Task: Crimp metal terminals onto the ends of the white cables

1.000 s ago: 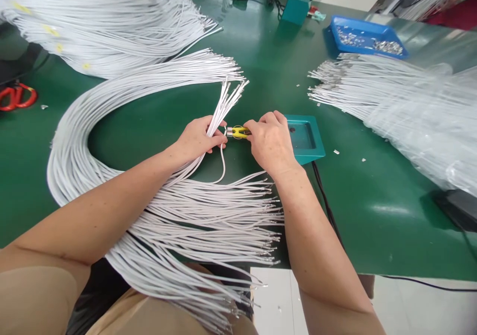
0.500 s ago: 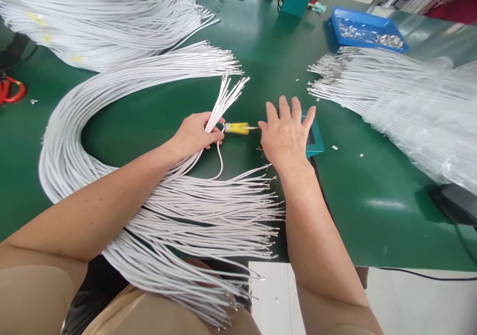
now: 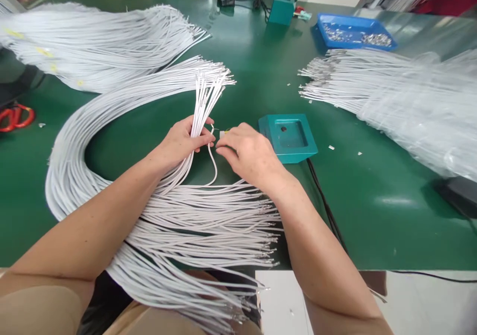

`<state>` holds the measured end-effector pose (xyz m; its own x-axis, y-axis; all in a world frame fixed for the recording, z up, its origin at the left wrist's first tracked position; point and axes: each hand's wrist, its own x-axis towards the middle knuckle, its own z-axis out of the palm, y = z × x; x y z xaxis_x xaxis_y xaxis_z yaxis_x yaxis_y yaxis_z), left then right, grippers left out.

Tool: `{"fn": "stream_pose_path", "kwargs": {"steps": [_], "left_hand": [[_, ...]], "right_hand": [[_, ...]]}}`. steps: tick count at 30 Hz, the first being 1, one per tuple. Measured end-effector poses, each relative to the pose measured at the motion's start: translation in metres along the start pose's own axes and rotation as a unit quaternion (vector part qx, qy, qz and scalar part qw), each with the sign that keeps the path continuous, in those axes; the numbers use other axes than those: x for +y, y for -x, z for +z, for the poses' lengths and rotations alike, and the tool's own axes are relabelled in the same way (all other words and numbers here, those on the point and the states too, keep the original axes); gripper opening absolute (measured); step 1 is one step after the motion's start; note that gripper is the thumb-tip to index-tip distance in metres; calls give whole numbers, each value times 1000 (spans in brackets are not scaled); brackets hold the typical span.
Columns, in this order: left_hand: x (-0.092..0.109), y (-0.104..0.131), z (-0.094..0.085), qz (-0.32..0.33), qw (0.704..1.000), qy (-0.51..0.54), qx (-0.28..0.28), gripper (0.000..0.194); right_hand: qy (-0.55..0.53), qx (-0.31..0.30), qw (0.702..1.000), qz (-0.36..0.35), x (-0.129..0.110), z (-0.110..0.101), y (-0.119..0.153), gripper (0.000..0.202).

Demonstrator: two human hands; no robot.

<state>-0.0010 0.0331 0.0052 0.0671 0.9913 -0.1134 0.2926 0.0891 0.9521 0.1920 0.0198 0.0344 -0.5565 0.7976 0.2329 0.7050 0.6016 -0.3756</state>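
Note:
My left hand (image 3: 190, 135) is wrapped round a bunch of white wires (image 3: 203, 101), whose ends fan upward above the thumb. One white wire (image 3: 214, 168) loops down from the fingertips, its tip at the thumb and forefinger. Just right of it, my right hand (image 3: 248, 148) is closed on a small yellow-and-white piece (image 3: 223, 133), mostly covered by the fingers. A slight gap separates the two hands. Right of my right hand stands a teal box (image 3: 311, 146) with a recessed top and a small hole. More white wires (image 3: 208, 215) lie below my hands, hanging past the table edge.
A curved bundle of white wires (image 3: 70, 141) lies left, with another heap (image 3: 112, 41) behind. Wires in clear plastic (image 3: 402, 106) lie right. A blue tray (image 3: 357, 18) holds small metal parts. Red-handled scissors (image 3: 17, 118) are far left; black cables (image 3: 328, 206) run from the teal box.
My right hand has moved left from over the teal box, closing its spread fingers round the yellow-and-white piece. The box top now shows. My left hand still holds the wires.

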Motion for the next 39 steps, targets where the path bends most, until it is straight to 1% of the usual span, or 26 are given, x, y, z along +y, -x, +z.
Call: {"fn": "stream_pose_path", "kwargs": {"steps": [1, 2, 5, 7, 12, 14, 16, 18, 22, 24, 29, 34, 39], "left_hand": [[0, 1, 0, 10, 1000, 5, -6, 43], [1, 3, 0, 20, 1000, 8, -13, 44], [6, 8, 3, 32, 999, 4, -28, 45], [9, 12, 6, 30, 999, -16, -21, 43], [13, 17, 10, 49, 997, -64, 2, 36], [13, 18, 10, 65, 995, -80, 10, 33], [12, 19, 11, 78, 992, -93, 18, 32], [11, 20, 11, 84, 992, -91, 17, 30], [10, 20, 11, 85, 994, -69, 0, 27], [10, 20, 11, 84, 995, -61, -5, 29], [12, 20, 11, 77, 996, -53, -7, 32], [13, 20, 10, 76, 996, -50, -12, 34], [12, 21, 11, 78, 996, -51, -10, 32]], "right_hand": [[-12, 0, 1000, 8, -3, 1, 0, 23], [-20, 15, 999, 26, -4, 3, -1, 23], [-61, 97, 990, 87, 2, 10, -4, 23], [-109, 115, 982, 106, 6, 13, -7, 27], [-185, 78, 967, 157, 3, 13, -10, 30], [-220, 77, 958, 167, 1, 13, -10, 31], [-261, 89, 946, 170, 1, 15, -10, 25], [-303, 93, 932, 175, 4, 16, -11, 20], [-368, 65, 907, 195, 9, 14, -11, 20], [-380, 59, 899, 209, 10, 12, -11, 17], [-379, 60, 891, 243, 10, 10, -12, 14], [-465, 72, 846, 250, 9, 9, -13, 15], [-472, 50, 845, 245, 8, 8, -12, 13]]}}
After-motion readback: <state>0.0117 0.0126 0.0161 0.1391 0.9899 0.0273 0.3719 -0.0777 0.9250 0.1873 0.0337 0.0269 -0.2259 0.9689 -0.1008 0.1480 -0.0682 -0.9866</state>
